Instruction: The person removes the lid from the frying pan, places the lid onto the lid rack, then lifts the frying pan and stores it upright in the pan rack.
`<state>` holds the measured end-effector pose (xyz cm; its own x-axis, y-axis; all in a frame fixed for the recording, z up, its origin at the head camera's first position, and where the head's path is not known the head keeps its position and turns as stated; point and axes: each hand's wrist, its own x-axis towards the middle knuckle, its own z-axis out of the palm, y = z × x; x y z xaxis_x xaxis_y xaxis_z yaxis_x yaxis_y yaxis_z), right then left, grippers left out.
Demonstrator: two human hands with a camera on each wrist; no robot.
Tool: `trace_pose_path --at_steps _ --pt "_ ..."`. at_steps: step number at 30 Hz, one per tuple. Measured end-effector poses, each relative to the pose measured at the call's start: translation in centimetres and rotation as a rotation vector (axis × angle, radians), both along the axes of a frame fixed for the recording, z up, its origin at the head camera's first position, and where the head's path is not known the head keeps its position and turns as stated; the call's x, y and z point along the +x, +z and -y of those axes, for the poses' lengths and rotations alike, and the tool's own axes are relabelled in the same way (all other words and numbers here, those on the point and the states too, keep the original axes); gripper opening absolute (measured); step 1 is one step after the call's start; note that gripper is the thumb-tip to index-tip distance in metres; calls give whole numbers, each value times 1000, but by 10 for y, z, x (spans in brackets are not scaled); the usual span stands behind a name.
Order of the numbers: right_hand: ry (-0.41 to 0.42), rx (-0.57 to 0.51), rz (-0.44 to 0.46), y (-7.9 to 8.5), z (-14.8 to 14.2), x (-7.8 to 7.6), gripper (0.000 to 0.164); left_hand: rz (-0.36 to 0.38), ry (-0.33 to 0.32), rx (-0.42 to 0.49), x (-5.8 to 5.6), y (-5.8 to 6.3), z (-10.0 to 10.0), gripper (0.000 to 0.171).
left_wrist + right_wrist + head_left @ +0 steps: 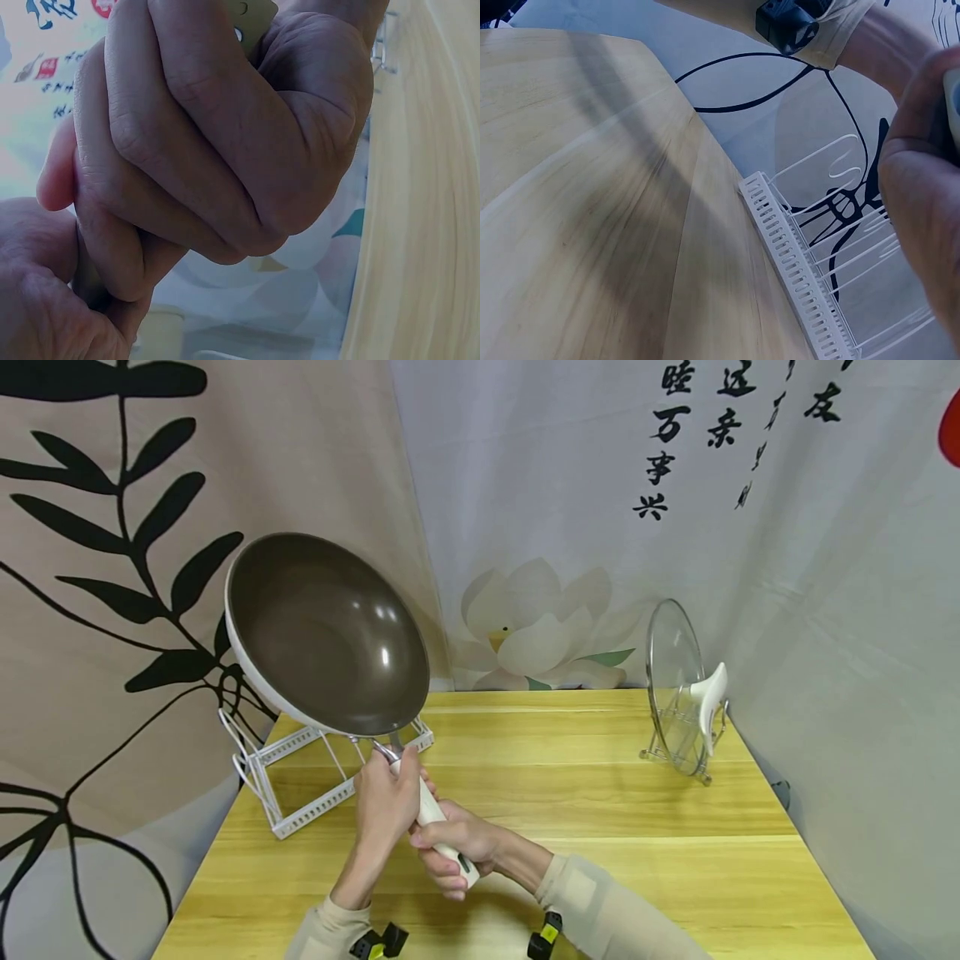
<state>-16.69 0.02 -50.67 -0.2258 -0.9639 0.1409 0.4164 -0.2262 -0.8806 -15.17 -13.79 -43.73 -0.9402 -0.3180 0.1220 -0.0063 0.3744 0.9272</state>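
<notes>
A deep wok (326, 635) with a brown inside and a white outside is tilted, its open side facing me. Both hands grip its long white handle (430, 807). My left hand (386, 797) wraps the handle close to the pan, while my right hand (461, 839) holds it lower, near the end. In the left wrist view the curled fingers of the right hand (202, 142) fill the middle, with the left hand (45, 300) at the lower left. The white wire dish rack (315, 812) stands under the wok, partly hidden by it.
On the right of the wooden table (570, 777) a glass lid (675, 693) with a white knob stands upright in a small wire stand (654, 752). Printed curtains (525, 485) hang behind the table and along its sides.
</notes>
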Motion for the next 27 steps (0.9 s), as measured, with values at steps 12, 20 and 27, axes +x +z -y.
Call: trace_pose_path --at_steps 12,20,27 --pt "49 -27 25 -3 5 -3 15 0 18 14 2 2 2 24" --pt "79 -31 48 -5 6 -5 13 -17 46 -20 1 1 3 25" --pt "93 -45 74 -3 8 -6 13 -1 68 -50 0 1 4 25"
